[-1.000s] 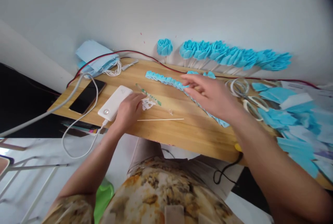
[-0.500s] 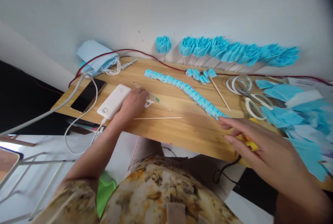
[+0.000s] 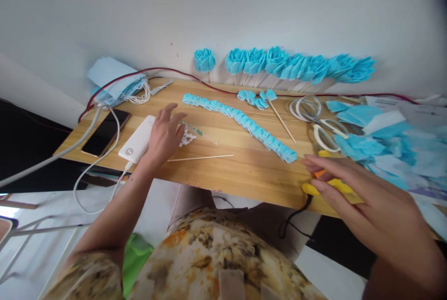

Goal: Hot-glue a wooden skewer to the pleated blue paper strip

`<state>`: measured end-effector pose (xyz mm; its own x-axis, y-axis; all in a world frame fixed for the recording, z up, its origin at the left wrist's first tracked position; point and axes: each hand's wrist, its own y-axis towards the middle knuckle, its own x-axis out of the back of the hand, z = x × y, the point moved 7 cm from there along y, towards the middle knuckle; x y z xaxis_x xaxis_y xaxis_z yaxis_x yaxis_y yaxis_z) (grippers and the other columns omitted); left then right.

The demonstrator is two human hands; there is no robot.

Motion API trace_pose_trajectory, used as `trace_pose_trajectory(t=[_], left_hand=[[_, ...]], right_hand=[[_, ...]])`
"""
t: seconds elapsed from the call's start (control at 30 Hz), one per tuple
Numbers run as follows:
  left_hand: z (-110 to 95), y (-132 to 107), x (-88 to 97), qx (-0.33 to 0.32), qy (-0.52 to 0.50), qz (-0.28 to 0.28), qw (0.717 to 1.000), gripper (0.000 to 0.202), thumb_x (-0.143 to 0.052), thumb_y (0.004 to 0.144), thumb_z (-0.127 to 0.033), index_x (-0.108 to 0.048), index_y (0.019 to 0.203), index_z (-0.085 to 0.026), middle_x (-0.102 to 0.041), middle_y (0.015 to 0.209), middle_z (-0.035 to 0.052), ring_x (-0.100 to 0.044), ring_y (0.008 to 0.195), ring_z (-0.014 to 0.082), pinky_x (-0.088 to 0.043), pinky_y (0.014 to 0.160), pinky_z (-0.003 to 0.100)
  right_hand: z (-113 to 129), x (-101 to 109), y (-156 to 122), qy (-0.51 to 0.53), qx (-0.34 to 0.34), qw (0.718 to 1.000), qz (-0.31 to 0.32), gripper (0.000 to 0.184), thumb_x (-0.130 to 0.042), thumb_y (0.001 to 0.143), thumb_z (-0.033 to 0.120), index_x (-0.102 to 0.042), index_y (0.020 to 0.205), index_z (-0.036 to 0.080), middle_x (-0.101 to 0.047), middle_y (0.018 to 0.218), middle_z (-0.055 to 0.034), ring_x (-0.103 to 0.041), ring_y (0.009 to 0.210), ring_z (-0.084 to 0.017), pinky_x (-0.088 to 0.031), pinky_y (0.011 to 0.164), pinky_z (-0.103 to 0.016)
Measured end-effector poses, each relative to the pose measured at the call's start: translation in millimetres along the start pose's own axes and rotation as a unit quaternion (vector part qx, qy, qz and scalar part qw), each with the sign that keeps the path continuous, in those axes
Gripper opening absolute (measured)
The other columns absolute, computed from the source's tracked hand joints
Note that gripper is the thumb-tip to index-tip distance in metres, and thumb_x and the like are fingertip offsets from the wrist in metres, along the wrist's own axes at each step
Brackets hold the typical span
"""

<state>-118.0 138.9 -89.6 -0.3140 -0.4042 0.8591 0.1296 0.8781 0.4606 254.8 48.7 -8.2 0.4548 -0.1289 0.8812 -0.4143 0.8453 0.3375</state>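
Observation:
My left hand (image 3: 164, 133) rests on the wooden table (image 3: 244, 170) with fingers loosely spread, beside a white power bank (image 3: 137, 139) and over small white scraps (image 3: 187, 138). A thin wooden stick (image 3: 200, 157) lies just right of it. My right hand (image 3: 363, 197) stretches out flat, fingers apart, over a yellow tool (image 3: 328, 184) with an orange part at the table's near edge; it touches the tool but does not grip it. A long strip of folded blue paper (image 3: 240, 121) runs across the middle of the table.
Blue paper roses on sticks (image 3: 289, 65) lean on the wall. White-handled scissors (image 3: 324, 128), tape rings (image 3: 303, 107), a second stick (image 3: 281, 121) and blue paper sheets (image 3: 384, 142) lie right. A phone (image 3: 104, 137), cables (image 3: 104, 170) and face masks (image 3: 115, 81) lie left.
My right hand pulled back from the blue strip to the near right edge and reached the yellow tool. My left hand opened its fingers and lifted slightly off the scraps.

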Motion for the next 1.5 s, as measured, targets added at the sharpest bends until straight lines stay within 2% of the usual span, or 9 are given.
trace_pose_trajectory(t=[0.13, 0.3, 0.67, 0.9, 1.03, 1.3, 1.4, 1.47, 1.5], left_hand=[[-5.9, -1.0, 11.9, -0.009, -0.024, -0.039, 0.999, 0.029, -0.051, 0.101, -0.023, -0.066, 0.125, -0.022, -0.054, 0.149, 0.0158, -0.055, 0.134, 0.0338, -0.046, 0.112, 0.056], [-14.2, -1.7, 19.9, -0.018, -0.039, -0.061, 0.997, 0.028, -0.05, 0.1, -0.02, -0.067, 0.121, -0.023, -0.059, 0.144, 0.0138, -0.058, 0.128, 0.0313, -0.049, 0.108, 0.052], [-22.0, -14.2, 23.2, -0.025, -0.045, -0.071, 0.996, 0.023, -0.05, 0.102, -0.023, -0.071, 0.111, -0.022, -0.069, 0.132, 0.0122, -0.066, 0.119, 0.0273, -0.052, 0.103, 0.047], [-25.2, -27.8, 26.7, -0.017, -0.06, -0.079, 0.995, 0.025, -0.048, 0.103, -0.023, -0.072, 0.109, -0.023, -0.073, 0.126, 0.0108, -0.069, 0.115, 0.025, -0.054, 0.102, 0.046], [-24.5, -31.5, 27.5, -0.01, -0.07, -0.079, 0.994, 0.024, -0.048, 0.103, -0.025, -0.072, 0.109, -0.024, -0.073, 0.126, 0.011, -0.069, 0.115, 0.0254, -0.053, 0.102, 0.046], [-25.3, -37.4, 31.0, -0.014, -0.096, -0.09, 0.991, 0.024, -0.049, 0.103, -0.023, -0.072, 0.109, -0.022, -0.074, 0.125, 0.0117, -0.068, 0.117, 0.0255, -0.053, 0.101, 0.045], [-39.9, -44.0, 35.1, 0.001, -0.124, -0.122, 0.985, 0.019, -0.055, 0.103, -0.03, -0.072, 0.102, -0.022, -0.078, 0.105, 0.0084, -0.072, 0.099, 0.023, -0.055, 0.089, 0.041], [-58.8, -50.2, 36.4, -0.003, -0.154, -0.148, 0.977, 0.021, -0.058, 0.103, -0.031, -0.069, 0.088, -0.022, -0.075, 0.08, 0.0036, -0.07, 0.08, 0.0198, -0.054, 0.08, 0.038], [-71.2, -53.0, 34.6, -0.02, -0.178, -0.147, 0.973, 0.025, -0.058, 0.104, -0.03, -0.067, 0.082, -0.023, -0.073, 0.073, 0.0017, -0.068, 0.073, 0.018, -0.053, 0.079, 0.038]], right_hand=[[1.9, 0.9, -0.9, 0.001, 0.002, 1.0, -0.004, 0.033, -0.053, 0.105, 0.033, -0.056, 0.137, 0.039, -0.077, 0.116, -0.0048, -0.078, 0.087, -0.022, -0.062, 0.082, -0.038], [-0.5, 1.0, -2.2, -0.009, 0.005, 1.0, -0.004, 0.031, -0.052, 0.105, 0.031, -0.057, 0.136, 0.035, -0.077, 0.115, -0.0049, -0.077, 0.083, -0.02, -0.062, 0.08, -0.034], [-1.6, -7.7, -6.1, 0.008, 0.005, 1.0, -0.005, 0.037, -0.056, 0.103, 0.028, -0.057, 0.139, 0.038, -0.078, 0.118, -0.004, -0.077, 0.08, -0.021, -0.064, 0.076, -0.036], [-0.8, -14.5, -6.1, 0.036, 0.005, 0.999, -0.006, 0.033, -0.059, 0.102, 0.032, -0.065, 0.134, 0.036, -0.079, 0.117, -0.0033, -0.078, 0.083, -0.023, -0.063, 0.078, -0.037], [5.1, -15.7, -4.7, 0.038, 0.019, 0.999, 0.001, 0.031, -0.058, 0.103, 0.033, -0.065, 0.133, 0.035, -0.079, 0.114, -0.0047, -0.079, 0.089, -0.024, -0.064, 0.081, -0.038], [17.6, -18.5, -1.8, 0.054, 0.021, 0.998, -0.006, 0.03, -0.061, 0.1, 0.032, -0.069, 0.129, 0.033, -0.08, 0.113, -0.0051, -0.079, 0.087, -0.024, -0.066, 0.083, -0.04], [32.5, -34.3, 1.3, 0.096, 0.026, 0.995, 0.006, 0.019, -0.061, 0.099, 0.029, -0.073, 0.113, 0.03, -0.08, 0.098, -0.0041, -0.078, 0.08, -0.022, -0.065, 0.075, -0.036], [48.3, -50.3, 4.7, 0.134, 0.042, 0.99, 0.027, 0.014, -0.059, 0.099, 0.027, -0.072, 0.096, 0.028, -0.077, 0.086, -0.0028, -0.076, 0.075, -0.021, -0.062, 0.066, -0.032], [56.7, -58.4, 6.2, 0.147, 0.051, 0.987, 0.038, 0.016, -0.057, 0.1, 0.025, -0.07, 0.09, 0.027, -0.076, 0.081, -0.0021, -0.075, 0.072, -0.02, -0.06, 0.063, -0.03]])
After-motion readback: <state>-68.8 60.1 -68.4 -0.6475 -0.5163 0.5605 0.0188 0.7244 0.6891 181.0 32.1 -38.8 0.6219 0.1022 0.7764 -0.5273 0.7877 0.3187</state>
